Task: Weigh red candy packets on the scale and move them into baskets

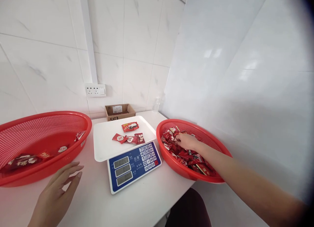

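Observation:
My right hand (186, 142) reaches into the right red basket (169, 161), its fingers closed on a wrapped candy (174, 130) at the top of the pile. Many red packets (193, 158) lie around it. Near the left red basket (80, 148), my left hand (60, 191) hovers with nothing in it, fingers loosely apart. Between the baskets stands a digital scale (134, 166) with a white tray (105, 135). On the tray are a larger red packet (130, 126) and several small wrapped sweets (119, 138).
Several packets (26, 160) lie inside the left basket. Behind the scale sits an open cardboard box (120, 112), with a clear plastic bottle (157, 102) to its right. A tiled wall with a socket (95, 90) bounds the white table (137, 204).

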Demonstrator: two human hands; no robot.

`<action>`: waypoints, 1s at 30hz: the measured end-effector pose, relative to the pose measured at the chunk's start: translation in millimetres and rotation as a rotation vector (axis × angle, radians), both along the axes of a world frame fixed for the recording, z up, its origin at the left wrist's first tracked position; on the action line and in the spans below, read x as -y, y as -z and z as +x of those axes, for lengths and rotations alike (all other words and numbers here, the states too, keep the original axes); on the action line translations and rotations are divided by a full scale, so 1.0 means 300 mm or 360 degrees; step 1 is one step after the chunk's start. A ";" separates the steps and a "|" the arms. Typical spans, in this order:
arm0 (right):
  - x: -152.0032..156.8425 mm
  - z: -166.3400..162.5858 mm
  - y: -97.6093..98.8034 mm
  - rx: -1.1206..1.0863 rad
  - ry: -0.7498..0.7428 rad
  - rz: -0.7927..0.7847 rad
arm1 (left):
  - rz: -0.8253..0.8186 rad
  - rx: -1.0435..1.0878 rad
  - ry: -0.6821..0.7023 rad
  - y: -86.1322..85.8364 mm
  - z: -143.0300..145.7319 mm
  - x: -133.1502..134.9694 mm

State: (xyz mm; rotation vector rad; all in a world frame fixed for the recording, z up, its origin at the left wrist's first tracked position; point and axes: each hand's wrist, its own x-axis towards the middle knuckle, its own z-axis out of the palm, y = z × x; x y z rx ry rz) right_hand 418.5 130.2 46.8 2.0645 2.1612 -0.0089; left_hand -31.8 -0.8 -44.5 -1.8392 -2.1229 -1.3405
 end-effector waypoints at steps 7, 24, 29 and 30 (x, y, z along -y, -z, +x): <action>-0.021 -0.036 -0.128 -0.0030 0.0039 0.0321 | -0.0094 0.0186 0.0151 -0.039 0.009 0.011; -0.054 -0.493 -0.201 0.0134 -0.0621 0.0450 | -0.0034 0.0215 0.0179 -0.086 0.039 0.041; -0.043 -0.287 -0.220 0.0113 -0.0326 0.0481 | -0.0016 0.0211 0.0180 -0.095 0.050 0.056; -0.035 -0.236 -0.214 0.0132 -0.0254 0.0470 | -0.0016 0.0203 0.0190 -0.093 0.050 0.059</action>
